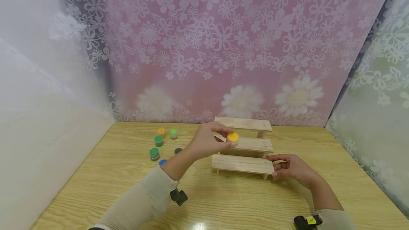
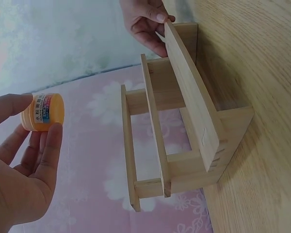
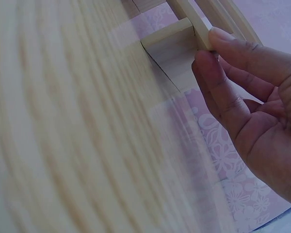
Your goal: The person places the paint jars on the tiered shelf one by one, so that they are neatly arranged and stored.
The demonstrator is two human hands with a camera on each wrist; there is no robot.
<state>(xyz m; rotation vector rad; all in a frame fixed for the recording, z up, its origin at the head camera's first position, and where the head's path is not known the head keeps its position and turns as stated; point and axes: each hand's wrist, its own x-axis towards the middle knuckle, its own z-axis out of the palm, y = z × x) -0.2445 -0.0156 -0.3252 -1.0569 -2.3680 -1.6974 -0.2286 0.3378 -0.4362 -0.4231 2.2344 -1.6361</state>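
Note:
A small paint jar (image 1: 233, 137) with a yellow-orange lid is held between the thumb and fingers of my left hand (image 1: 207, 142). Its printed label faces the left wrist camera, where the jar (image 2: 44, 112) hangs in the air beside a three-tier wooden stand (image 1: 243, 164). No jar is visible on the stand's tiers, though my left hand hides part of the upper two. My right hand (image 1: 295, 170) pinches the right end of the lowest tier; in the right wrist view its thumb and fingertips (image 3: 222, 34) grip the board's edge.
Left of the stand, several paint jars stand on the wooden table (image 1: 112, 173): yellow (image 1: 161, 132), light green (image 1: 173, 133), green (image 1: 154, 154), a dark one (image 1: 178, 150) and a blue one (image 1: 163, 162) partly behind my left forearm. A flowered curtain (image 1: 198, 63) hangs behind.

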